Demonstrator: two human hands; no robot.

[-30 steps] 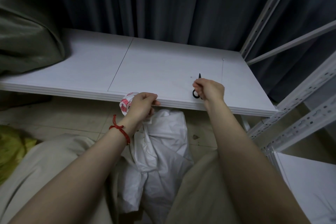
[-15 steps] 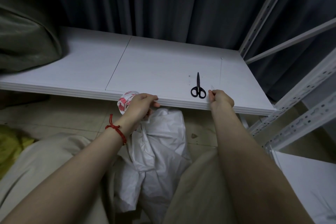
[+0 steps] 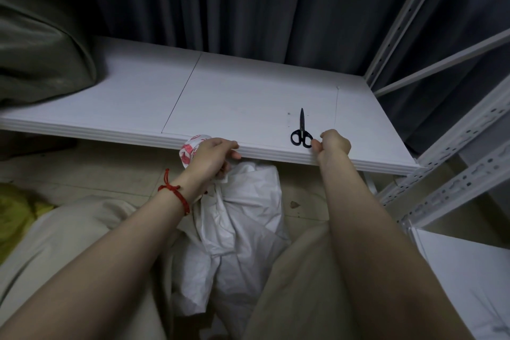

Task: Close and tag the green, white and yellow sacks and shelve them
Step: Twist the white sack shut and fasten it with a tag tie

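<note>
My left hand (image 3: 211, 156) grips the gathered neck of the white sack (image 3: 245, 218), which stands on the floor between my knees, just under the front edge of the white shelf (image 3: 234, 96). A white tuft with red print (image 3: 190, 148) sticks out above that hand. My right hand (image 3: 332, 143) rests at the shelf's front edge with its fingers curled and its fingertips at the handle of the black scissors (image 3: 301, 130); I see nothing held in it. The green sack (image 3: 41, 44) lies on the shelf at the far left. The yellow sack (image 3: 16, 210) lies on the floor at the left.
A dark curtain (image 3: 248, 0) hangs behind the shelf. White perforated rack uprights (image 3: 455, 146) rise on the right, with a lower white board (image 3: 469, 276) at the bottom right. The floor below is tiled.
My right hand let go of the scissors on the shelf, moved right along the edge, then came back beside their handle. My left hand kept its grip on the white sack.
</note>
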